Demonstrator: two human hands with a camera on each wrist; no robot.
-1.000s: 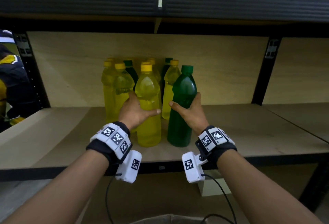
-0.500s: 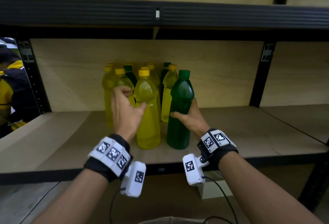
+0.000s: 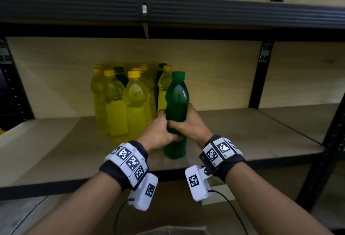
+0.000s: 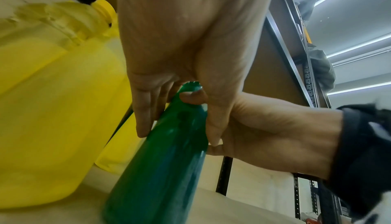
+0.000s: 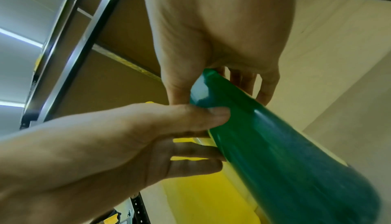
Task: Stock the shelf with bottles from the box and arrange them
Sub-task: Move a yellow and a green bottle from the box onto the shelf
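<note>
A green bottle [image 3: 176,102] with a green cap stands upright near the front of the wooden shelf [image 3: 242,134]. Both hands hold its body: my left hand [image 3: 160,132] wraps it from the left, my right hand [image 3: 188,122] from the right, thumbs meeting in front. The left wrist view shows the green bottle [image 4: 160,160] between the fingers [image 4: 143,110]; in the right wrist view the green bottle [image 5: 285,152] is gripped the same way. Just left stands a cluster of yellow bottles [image 3: 136,104] with two dark green ones behind.
The upper shelf beam [image 3: 168,12] runs overhead. Black uprights [image 3: 259,78] stand at the right and far left. Bare shelf board lies right and left of the cluster. A cardboard box rim [image 3: 171,230] shows at the bottom edge.
My left hand left the front yellow bottle and moved right onto the green bottle. The right hand kept its hold on the green bottle, which stays near the shelf's front.
</note>
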